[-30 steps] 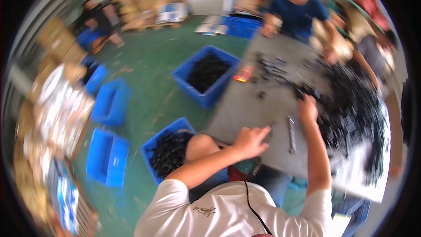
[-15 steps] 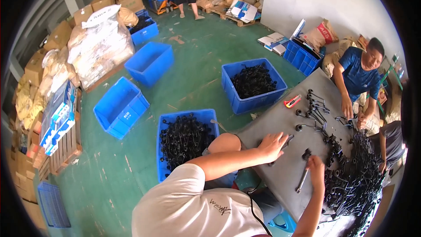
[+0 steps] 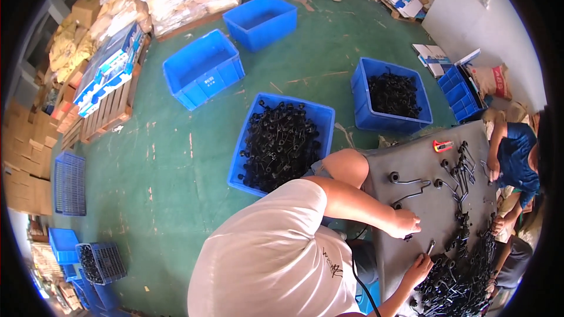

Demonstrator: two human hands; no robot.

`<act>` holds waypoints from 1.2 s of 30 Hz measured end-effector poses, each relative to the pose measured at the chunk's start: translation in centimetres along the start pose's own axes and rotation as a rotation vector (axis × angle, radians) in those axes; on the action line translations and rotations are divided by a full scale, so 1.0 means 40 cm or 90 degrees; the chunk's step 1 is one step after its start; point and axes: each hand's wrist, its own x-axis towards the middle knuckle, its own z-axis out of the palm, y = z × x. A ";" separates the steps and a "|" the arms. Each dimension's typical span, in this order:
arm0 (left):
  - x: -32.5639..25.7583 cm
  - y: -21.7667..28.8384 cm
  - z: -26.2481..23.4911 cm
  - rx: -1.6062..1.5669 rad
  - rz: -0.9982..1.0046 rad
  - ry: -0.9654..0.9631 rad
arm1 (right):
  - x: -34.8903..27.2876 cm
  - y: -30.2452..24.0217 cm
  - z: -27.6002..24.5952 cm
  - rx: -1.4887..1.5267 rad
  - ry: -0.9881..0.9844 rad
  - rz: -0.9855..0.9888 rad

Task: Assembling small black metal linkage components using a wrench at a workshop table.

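Observation:
My left hand point(image 3: 405, 223) is closed at the near part of the grey table point(image 3: 385, 161). Dark ends of a black bent rod point(image 3: 408, 237) show beside its fingers; the rest is covered. Nearer to me, my right hand point(image 3: 419, 270) grips a metal wrench point(image 3: 432, 247), whose tip sticks out past the fingers. Beyond my left hand lies a single black bent rod with a round end point(image 3: 410, 182). Several similar rods point(image 3: 460, 176) lie farther right. A large tangled heap of black rods point(image 3: 452, 282) spreads right of my right hand.
A red utility knife point(image 3: 442, 146) lies near the table's far edge. Blue crates of black parts point(image 3: 237, 167) point(image 3: 358, 114) stand on the floor, with other blue crates point(image 3: 202, 70) beyond. A co-worker in a blue shirt point(image 3: 520, 161) handles parts across the table; another person's arm point(image 3: 498, 267) is nearby.
The view has swung, shifting the scene. My left hand, spread open before, is now closed and nearer my right hand. The wrench, earlier beneath my right hand, is now gripped in it.

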 end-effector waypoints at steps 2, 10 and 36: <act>-0.005 0.002 -0.002 0.056 0.025 0.065 | 0.016 -0.042 0.019 0.115 0.012 0.063; -0.004 0.020 0.037 0.018 -0.082 0.135 | 0.008 -0.260 0.069 0.290 -0.008 0.091; 0.014 0.037 0.046 0.171 -0.040 0.125 | 0.005 -0.153 0.053 0.425 -0.149 0.224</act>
